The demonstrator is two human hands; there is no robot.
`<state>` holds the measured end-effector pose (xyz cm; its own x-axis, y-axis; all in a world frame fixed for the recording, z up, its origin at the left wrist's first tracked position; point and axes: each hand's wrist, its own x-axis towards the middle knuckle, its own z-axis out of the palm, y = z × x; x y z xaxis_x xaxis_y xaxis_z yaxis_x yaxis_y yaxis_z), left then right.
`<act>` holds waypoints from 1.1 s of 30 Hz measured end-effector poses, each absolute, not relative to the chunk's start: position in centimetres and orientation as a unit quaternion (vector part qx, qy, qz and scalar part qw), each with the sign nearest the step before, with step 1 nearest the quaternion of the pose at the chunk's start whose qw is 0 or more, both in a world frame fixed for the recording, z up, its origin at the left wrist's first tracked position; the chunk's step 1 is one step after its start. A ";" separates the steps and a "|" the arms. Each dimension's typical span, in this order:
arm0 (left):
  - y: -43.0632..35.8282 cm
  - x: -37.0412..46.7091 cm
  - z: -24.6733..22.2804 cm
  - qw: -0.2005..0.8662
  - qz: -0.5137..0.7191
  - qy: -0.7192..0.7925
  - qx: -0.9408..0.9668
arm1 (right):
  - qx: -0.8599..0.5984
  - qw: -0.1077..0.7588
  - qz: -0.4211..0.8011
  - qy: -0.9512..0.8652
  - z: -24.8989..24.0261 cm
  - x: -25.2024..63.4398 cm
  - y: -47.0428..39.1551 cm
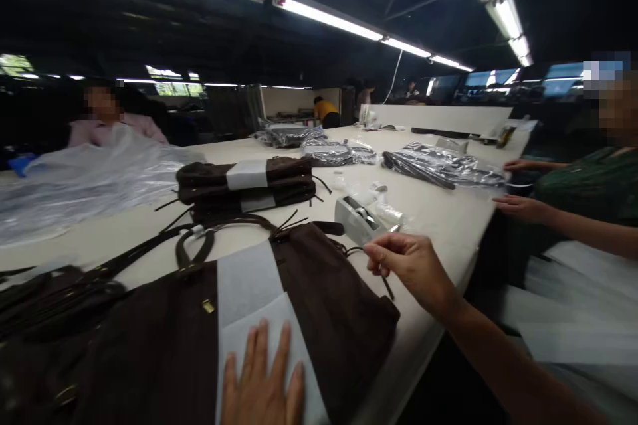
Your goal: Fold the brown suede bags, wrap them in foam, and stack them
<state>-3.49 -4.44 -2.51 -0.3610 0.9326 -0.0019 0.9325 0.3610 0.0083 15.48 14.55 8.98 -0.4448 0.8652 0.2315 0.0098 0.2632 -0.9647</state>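
A dark brown handbag (339,285) lies flat on the table in front of me, with a white paper band (249,272) across its middle. My left hand (262,378) rests flat on that band, fingers spread. My right hand (411,269) is closed in a pinch on a thin dark cord (387,287) at the bag's right side. Just beyond it stands a grey tape dispenser (356,220). The bag's curved handle (194,249) lies toward the far side, and a small brass fitting (207,306) shows on the front.
More banded brown bags (289,182) are stacked behind. Plastic-wrapped bags (443,163) lie farther along the white table (438,212). Clear plastic sheeting (109,166) covers the left side, where a person sits. At right, another person's hands (523,208) reach the table edge.
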 end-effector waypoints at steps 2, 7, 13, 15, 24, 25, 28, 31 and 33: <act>-4.5 -3.0 -2.0 0.001 -0.002 0.826 0.564 | -0.272 0.351 0.602 -0.664 10.2 11.2 11.6; -4.6 -1.9 -1.2 -0.004 0.003 0.845 0.535 | -0.321 0.246 0.693 -0.597 7.1 1.8 8.5; -4.6 -1.5 -1.2 -0.010 0.031 0.851 0.524 | -0.415 0.219 0.688 -0.554 3.2 -0.8 8.2; -4.7 -1.3 -1.0 -0.026 0.049 0.852 0.521 | -0.437 0.209 0.682 -0.548 2.7 -0.8 8.1; -4.8 -1.4 -1.1 -0.027 0.093 0.843 0.529 | -0.476 0.161 0.637 -0.585 1.0 -1.6 9.2; -4.8 -1.4 -1.1 -0.027 0.092 0.843 0.530 | -0.474 0.145 0.636 -0.592 1.0 -1.6 9.5; -4.8 -1.4 -1.1 -0.025 0.089 0.844 0.529 | -0.460 0.082 0.632 -0.618 1.4 -1.5 10.3; -4.9 -1.5 -1.1 -0.018 0.095 0.844 0.528 | -0.445 -0.002 0.585 -0.678 2.2 -1.2 11.1; -5.0 -1.5 -1.1 -0.013 0.098 0.843 0.529 | -0.436 -0.038 0.552 -0.710 2.7 -0.9 11.2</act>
<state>-1.48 -4.96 -1.09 -0.4393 0.8895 0.1257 0.8946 0.4203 0.1521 -0.85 11.20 2.71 -0.6174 0.5776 -0.5340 0.6604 0.0117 -0.7508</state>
